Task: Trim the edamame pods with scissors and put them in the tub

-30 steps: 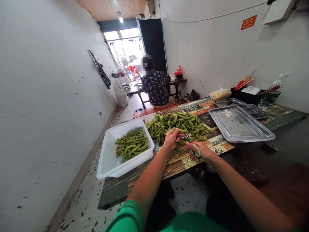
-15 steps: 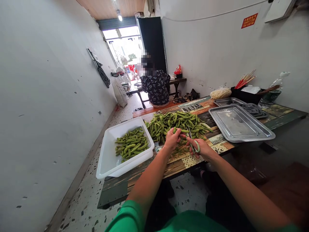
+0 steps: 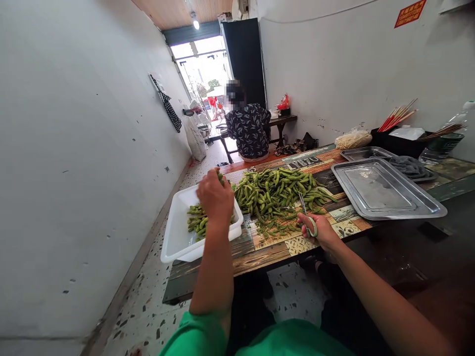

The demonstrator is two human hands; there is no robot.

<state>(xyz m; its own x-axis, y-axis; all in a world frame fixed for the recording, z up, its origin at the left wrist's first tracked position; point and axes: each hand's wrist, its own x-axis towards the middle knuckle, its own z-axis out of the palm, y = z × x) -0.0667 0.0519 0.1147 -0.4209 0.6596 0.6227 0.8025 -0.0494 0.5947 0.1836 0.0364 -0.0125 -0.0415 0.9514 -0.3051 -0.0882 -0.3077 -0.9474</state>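
Observation:
Over the back right part of the white plastic tub point(image 3: 176, 217) is my left hand point(image 3: 216, 195), its fingers closed. A bit of green pod shows beside the fingers, and the rest of the grip is hidden by the back of the hand. Inside the tub lie edamame pods point(image 3: 196, 222), partly covered by my arm. My right hand point(image 3: 319, 230) holds scissors point(image 3: 312, 226) with pale green handles, the blades pointing away from me. Just beyond the blades spreads a big heap of edamame pods point(image 3: 274, 190). Small green trimmings point(image 3: 276, 229) lie in front of the heap.
An empty metal tray point(image 3: 386, 190) rests on the patchwork table point(image 3: 260, 257). Behind it are another tray with dark grey stuff point(image 3: 408, 167), a black box of skewers point(image 3: 386, 138), a plastic bottle point(image 3: 445, 136) and a bagged pale bundle point(image 3: 352, 139). A person point(image 3: 248, 131) sits farther back.
My left hand has moved left from beside the scissors to over the tub, carrying green pods. The right hand still holds the scissors near the heap. The view has shifted slightly.

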